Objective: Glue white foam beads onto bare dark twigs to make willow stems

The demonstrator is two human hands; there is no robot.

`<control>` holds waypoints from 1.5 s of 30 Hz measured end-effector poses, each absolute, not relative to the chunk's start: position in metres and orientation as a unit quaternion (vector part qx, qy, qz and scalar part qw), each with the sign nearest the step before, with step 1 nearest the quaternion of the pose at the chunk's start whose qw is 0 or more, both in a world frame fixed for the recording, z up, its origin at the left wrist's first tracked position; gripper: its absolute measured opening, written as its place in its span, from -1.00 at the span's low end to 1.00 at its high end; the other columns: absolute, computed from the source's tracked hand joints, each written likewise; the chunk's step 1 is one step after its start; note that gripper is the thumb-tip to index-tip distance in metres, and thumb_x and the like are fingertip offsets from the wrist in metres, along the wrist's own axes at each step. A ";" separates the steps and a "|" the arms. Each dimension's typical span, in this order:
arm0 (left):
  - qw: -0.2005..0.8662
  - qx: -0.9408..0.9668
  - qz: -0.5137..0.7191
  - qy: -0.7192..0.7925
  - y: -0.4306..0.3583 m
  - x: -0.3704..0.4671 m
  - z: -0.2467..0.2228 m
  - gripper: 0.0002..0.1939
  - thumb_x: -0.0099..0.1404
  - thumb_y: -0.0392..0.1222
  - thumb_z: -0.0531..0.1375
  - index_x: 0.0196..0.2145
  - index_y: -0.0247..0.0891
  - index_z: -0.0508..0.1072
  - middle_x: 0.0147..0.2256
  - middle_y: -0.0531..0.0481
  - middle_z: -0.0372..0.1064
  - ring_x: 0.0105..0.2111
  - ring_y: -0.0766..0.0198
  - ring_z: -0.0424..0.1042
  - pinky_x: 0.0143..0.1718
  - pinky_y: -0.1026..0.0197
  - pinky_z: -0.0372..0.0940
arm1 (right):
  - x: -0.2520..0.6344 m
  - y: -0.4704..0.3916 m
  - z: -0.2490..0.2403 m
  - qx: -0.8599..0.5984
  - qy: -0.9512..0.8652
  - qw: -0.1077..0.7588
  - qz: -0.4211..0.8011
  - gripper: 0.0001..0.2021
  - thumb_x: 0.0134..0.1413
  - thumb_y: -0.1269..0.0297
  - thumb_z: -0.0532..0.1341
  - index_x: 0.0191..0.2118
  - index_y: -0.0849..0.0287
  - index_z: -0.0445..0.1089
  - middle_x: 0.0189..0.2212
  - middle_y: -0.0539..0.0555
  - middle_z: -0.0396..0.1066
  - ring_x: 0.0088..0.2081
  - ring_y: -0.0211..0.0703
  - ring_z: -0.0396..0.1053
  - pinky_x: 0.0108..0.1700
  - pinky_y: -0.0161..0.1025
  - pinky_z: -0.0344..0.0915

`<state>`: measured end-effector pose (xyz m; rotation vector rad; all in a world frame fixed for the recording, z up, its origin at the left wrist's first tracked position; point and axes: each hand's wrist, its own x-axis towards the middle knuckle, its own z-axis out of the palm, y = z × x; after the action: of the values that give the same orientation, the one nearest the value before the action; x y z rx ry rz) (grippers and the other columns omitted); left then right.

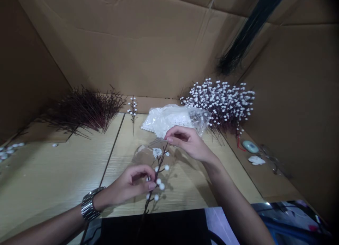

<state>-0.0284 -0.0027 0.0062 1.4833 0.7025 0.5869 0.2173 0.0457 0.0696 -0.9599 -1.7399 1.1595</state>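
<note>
My left hand [140, 183], with a metal watch on its wrist, pinches a dark brown artificial twig [160, 163] between thumb and fingers. White ball berries [161, 185] sit on the twig's lower and middle side stems, while several upper stems are bare. At the twig's top end, my right hand [184, 140] is closed in a pinch, thumb against fingertip. Whatever lies between those fingertips is too small to make out. Just behind my right hand lies a clear plastic bag [169, 117] of white balls. A clear film with a white lump [157, 152] is behind the twig.
Bare brown twigs [87, 109] are heaped at the left back, with one berried twig [132, 110] beside them. Many berried twigs [219, 101] are piled at the right back. Cardboard walls [132, 43] enclose the table. A pale green oval object [250, 146] lies right.
</note>
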 end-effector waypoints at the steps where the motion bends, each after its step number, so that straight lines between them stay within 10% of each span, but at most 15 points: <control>1: 0.652 0.650 0.249 0.300 -0.003 -0.028 0.008 -0.85 0.33 -0.09 0.29 -0.27 -0.23 0.49 -0.31 0.03 0.45 -0.31 0.27 0.41 -0.23 0.23 0.31 | 0.216 0.045 0.071 -0.379 -0.690 0.408 0.462 -0.86 0.14 0.18 0.35 -0.27 0.13 0.52 -0.33 0.01 0.52 -0.29 -0.22 0.44 -0.24 -0.27 0.34; 9: 0.579 0.637 0.349 0.371 -0.003 -0.027 0.005 -0.59 0.55 0.01 -0.09 -0.04 -0.13 0.51 0.01 -0.07 0.41 -0.08 0.14 0.40 -0.05 0.10 0.29 | 0.214 0.034 0.078 -0.439 -0.702 0.405 0.388 -0.85 0.20 0.19 0.30 -0.33 0.13 0.49 -0.46 -0.05 0.41 -0.42 -0.27 0.28 -0.39 -0.30 0.17; 17: 0.579 0.641 0.309 0.397 -0.007 -0.022 0.003 -0.72 0.34 -0.01 0.28 -0.06 -0.17 0.48 -0.16 -0.05 0.47 -0.14 0.14 0.44 -0.06 0.12 0.34 | 0.191 0.029 0.068 -0.479 -0.702 0.373 0.372 -0.87 0.20 0.23 0.27 -0.33 0.14 0.50 -0.49 -0.06 0.41 -0.49 -0.30 0.22 -0.45 -0.31 0.12; 31: 0.566 0.597 0.340 0.456 0.013 -0.023 -0.005 -0.80 0.34 -0.04 0.25 -0.29 -0.23 0.48 -0.38 0.07 0.38 -0.36 0.28 0.35 -0.33 0.26 0.25 | 0.212 0.049 0.035 -0.451 -0.643 0.445 0.431 -0.84 0.08 0.24 0.41 -0.24 0.12 0.49 -0.40 -0.04 0.49 -0.37 -0.26 0.41 -0.31 -0.30 0.30; 45: 0.562 0.601 0.315 0.473 0.024 -0.023 -0.009 -0.82 0.37 -0.08 0.22 -0.35 -0.20 0.47 -0.40 0.10 0.35 -0.36 0.31 0.32 -0.33 0.26 0.20 | 0.223 0.053 -0.002 -0.452 -0.769 0.309 0.330 -0.83 0.23 0.36 0.27 -0.11 -0.01 0.56 -0.17 0.02 0.59 -0.18 -0.12 0.52 -0.14 -0.10 0.44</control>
<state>-0.0230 0.0241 -0.0087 1.4165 1.1133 0.7424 0.2227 0.0526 -0.0019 -1.1948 -2.0317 0.8726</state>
